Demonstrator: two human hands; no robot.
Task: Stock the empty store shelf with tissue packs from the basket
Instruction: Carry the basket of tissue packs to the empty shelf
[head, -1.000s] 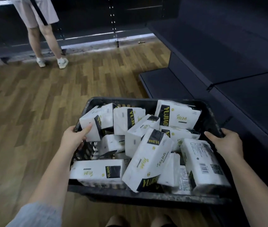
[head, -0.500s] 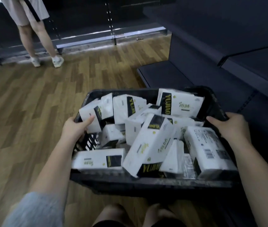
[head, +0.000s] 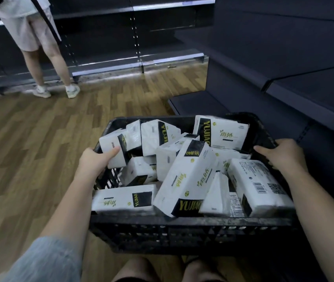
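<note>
A black plastic basket [head: 182,235] hangs in front of me, piled with several white tissue packs [head: 186,178] printed in black and yellow. My left hand [head: 94,161] grips the basket's left rim, its thumb lying against one pack. My right hand [head: 282,155] grips the right rim. The dark, bare store shelf [head: 312,92] runs along the right side, with its lowest board [head: 196,103] just beyond the basket.
A person [head: 37,43] in light shorts and white sneakers stands at the far left, facing another dark shelving unit [head: 133,37] along the back wall. Wooden floor [head: 29,151] spreads out to the left. My knees [head: 166,269] show below the basket.
The basket has risen and come closer to the shelf on the right. Both hands have kept their grip on its rims, and the view has tilted up to show more of the back shelving.
</note>
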